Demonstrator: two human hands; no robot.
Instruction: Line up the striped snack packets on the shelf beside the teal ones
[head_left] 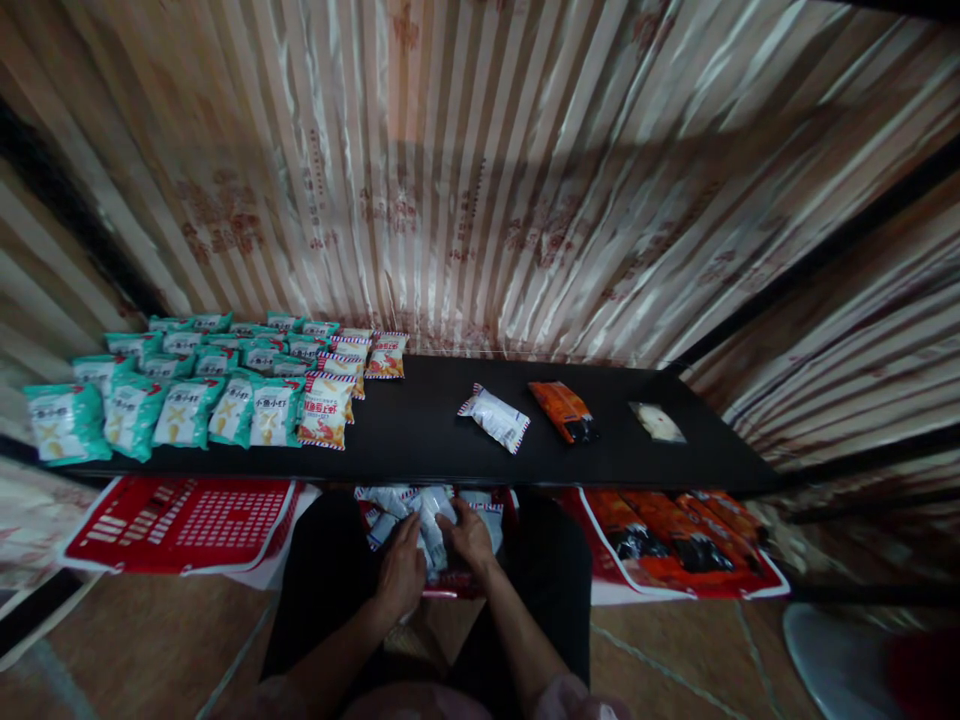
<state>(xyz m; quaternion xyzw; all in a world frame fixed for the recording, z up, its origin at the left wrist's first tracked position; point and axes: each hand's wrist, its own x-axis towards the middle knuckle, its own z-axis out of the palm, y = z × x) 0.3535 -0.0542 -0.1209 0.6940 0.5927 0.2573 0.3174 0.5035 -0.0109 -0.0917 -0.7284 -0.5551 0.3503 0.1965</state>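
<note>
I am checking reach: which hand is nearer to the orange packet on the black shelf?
Right. The right hand is below and left of the orange packet; the left hand is farther left and lower.

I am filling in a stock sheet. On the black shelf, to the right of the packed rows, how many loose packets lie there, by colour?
White packet: 1
Orange packet: 1
Pale packet: 1
Total: 3
</note>
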